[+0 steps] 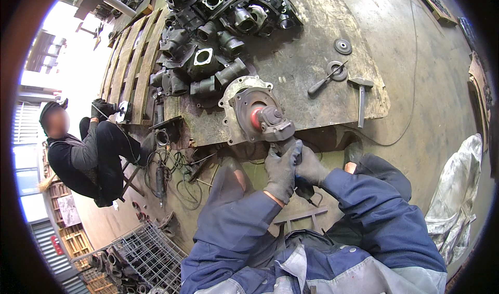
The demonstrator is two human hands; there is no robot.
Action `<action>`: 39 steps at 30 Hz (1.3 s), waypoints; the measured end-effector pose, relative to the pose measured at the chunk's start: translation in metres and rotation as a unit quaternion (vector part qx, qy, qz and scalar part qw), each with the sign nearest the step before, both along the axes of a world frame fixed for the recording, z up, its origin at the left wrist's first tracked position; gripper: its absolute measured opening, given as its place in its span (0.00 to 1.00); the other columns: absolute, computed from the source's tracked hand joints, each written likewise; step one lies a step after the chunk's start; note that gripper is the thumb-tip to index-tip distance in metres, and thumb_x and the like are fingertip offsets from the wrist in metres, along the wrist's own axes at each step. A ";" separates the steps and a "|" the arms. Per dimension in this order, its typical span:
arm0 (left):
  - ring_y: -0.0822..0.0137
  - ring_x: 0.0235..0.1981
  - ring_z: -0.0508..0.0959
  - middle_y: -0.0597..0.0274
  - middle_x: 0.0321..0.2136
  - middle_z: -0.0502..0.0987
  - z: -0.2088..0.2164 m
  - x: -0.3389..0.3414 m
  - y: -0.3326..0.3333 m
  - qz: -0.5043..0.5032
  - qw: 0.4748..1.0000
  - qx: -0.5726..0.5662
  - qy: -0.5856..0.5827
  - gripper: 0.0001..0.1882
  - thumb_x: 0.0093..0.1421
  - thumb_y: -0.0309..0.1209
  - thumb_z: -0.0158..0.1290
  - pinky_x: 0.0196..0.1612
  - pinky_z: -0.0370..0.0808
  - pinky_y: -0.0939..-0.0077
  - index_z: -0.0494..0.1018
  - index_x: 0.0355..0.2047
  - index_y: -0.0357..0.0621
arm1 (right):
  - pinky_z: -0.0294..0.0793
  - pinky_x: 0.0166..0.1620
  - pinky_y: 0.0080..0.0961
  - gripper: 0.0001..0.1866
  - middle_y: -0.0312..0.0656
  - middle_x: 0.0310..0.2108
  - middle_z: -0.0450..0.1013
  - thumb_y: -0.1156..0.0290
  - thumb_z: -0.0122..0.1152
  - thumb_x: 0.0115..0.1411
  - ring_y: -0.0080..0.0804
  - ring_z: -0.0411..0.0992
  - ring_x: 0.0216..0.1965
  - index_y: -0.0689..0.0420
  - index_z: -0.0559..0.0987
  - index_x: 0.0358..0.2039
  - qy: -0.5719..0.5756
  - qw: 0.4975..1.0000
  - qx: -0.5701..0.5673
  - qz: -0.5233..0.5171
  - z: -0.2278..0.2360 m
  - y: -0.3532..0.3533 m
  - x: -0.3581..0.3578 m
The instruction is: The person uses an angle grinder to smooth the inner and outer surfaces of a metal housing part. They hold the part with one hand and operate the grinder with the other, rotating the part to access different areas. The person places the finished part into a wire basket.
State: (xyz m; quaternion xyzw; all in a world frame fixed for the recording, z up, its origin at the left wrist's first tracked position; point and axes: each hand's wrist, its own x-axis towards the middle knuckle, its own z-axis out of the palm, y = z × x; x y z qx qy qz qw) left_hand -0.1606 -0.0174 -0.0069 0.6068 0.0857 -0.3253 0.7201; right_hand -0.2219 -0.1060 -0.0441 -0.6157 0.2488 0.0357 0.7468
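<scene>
An angle grinder (275,123) with a red part by its disc is gripped in both my gloved hands. My left hand (280,173) is closed round its body from the left. On the right side, my right hand (312,166) is wrapped round the body just behind. The grinder's head lies over a flat grey metal flange (250,81) with bolt holes round its rim, on the worn board (322,39). Beneath the grinder's head, the spot where the disc meets the metal is partly hidden.
Dark metal castings (208,31) are heaped at the board's far left. To the right lie a hammer (362,99), a pointed tool (325,81) and a round disc (342,46). Another person (88,154) crouches at left, near cables (182,174) and a wire cage (150,252).
</scene>
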 end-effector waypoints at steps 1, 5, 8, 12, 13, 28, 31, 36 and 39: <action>0.74 0.42 0.80 0.65 0.44 0.82 0.000 0.004 -0.001 0.005 1.000 0.015 0.009 0.20 0.63 0.32 0.67 0.47 0.76 0.75 0.77 0.52 0.38 | 0.75 0.56 0.32 0.25 0.47 0.48 0.80 0.72 0.72 0.55 0.31 0.76 0.52 0.62 0.75 0.52 0.008 0.999 -0.033 0.012 0.001 -0.003 0.004; 0.74 0.41 0.80 0.66 0.43 0.82 0.002 0.011 0.000 0.014 0.999 -0.047 -0.009 0.19 0.63 0.33 0.67 0.46 0.76 0.75 0.78 0.52 0.38 | 0.75 0.55 0.32 0.22 0.48 0.46 0.80 0.69 0.70 0.57 0.30 0.77 0.50 0.60 0.76 0.51 -0.020 0.997 -0.071 0.016 0.011 -0.008 0.010; 0.74 0.42 0.80 0.66 0.44 0.82 0.003 0.006 0.006 -0.001 1.000 -0.007 -0.015 0.21 0.63 0.33 0.67 0.47 0.76 0.76 0.77 0.53 0.38 | 0.76 0.52 0.30 0.19 0.47 0.44 0.80 0.70 0.66 0.59 0.28 0.76 0.47 0.63 0.75 0.49 0.006 0.998 -0.067 -0.003 0.017 0.002 0.009; 0.74 0.43 0.80 0.65 0.45 0.82 0.000 0.004 0.006 0.008 1.000 -0.018 -0.015 0.20 0.63 0.33 0.67 0.48 0.76 0.74 0.78 0.52 0.37 | 0.77 0.48 0.29 0.10 0.42 0.37 0.77 0.76 0.58 0.63 0.25 0.73 0.42 0.63 0.74 0.43 -0.019 0.997 -0.068 -0.022 0.015 0.007 0.005; 0.74 0.43 0.80 0.65 0.45 0.82 0.000 0.005 0.004 0.013 1.000 -0.019 -0.013 0.20 0.63 0.33 0.67 0.48 0.76 0.74 0.78 0.52 0.37 | 0.77 0.47 0.28 0.08 0.42 0.36 0.76 0.76 0.57 0.63 0.24 0.73 0.41 0.63 0.73 0.43 -0.025 0.996 -0.080 -0.024 0.014 0.005 0.004; 0.71 0.43 0.80 0.62 0.44 0.83 0.005 0.005 0.008 -0.022 0.999 0.017 -0.020 0.25 0.61 0.36 0.70 0.49 0.76 0.72 0.77 0.52 0.34 | 0.75 0.46 0.24 0.11 0.39 0.38 0.77 0.76 0.60 0.59 0.22 0.72 0.40 0.64 0.75 0.42 -0.009 1.000 -0.017 -0.017 -0.001 0.006 0.000; 0.73 0.41 0.80 0.63 0.43 0.83 0.007 -0.005 0.008 -0.016 0.999 0.020 0.023 0.20 0.61 0.28 0.68 0.47 0.77 0.74 0.76 0.51 0.37 | 0.75 0.43 0.22 0.12 0.35 0.38 0.75 0.81 0.59 0.57 0.20 0.71 0.40 0.63 0.73 0.42 -0.007 0.998 0.039 -0.043 0.006 0.010 -0.009; 0.73 0.40 0.80 0.64 0.42 0.83 0.006 -0.009 0.000 -0.012 0.998 0.018 0.053 0.18 0.61 0.25 0.67 0.47 0.77 0.75 0.77 0.50 0.39 | 0.76 0.45 0.22 0.14 0.34 0.39 0.75 0.83 0.59 0.56 0.21 0.73 0.42 0.63 0.73 0.44 0.003 0.999 0.018 -0.050 0.010 0.007 -0.014; 0.72 0.41 0.80 0.64 0.42 0.83 0.003 -0.005 -0.001 -0.006 1.000 0.001 0.018 0.19 0.61 0.28 0.68 0.48 0.77 0.74 0.77 0.51 0.39 | 0.76 0.46 0.23 0.14 0.35 0.40 0.76 0.83 0.59 0.56 0.21 0.74 0.42 0.63 0.74 0.44 -0.010 0.999 0.027 -0.022 0.006 0.003 -0.008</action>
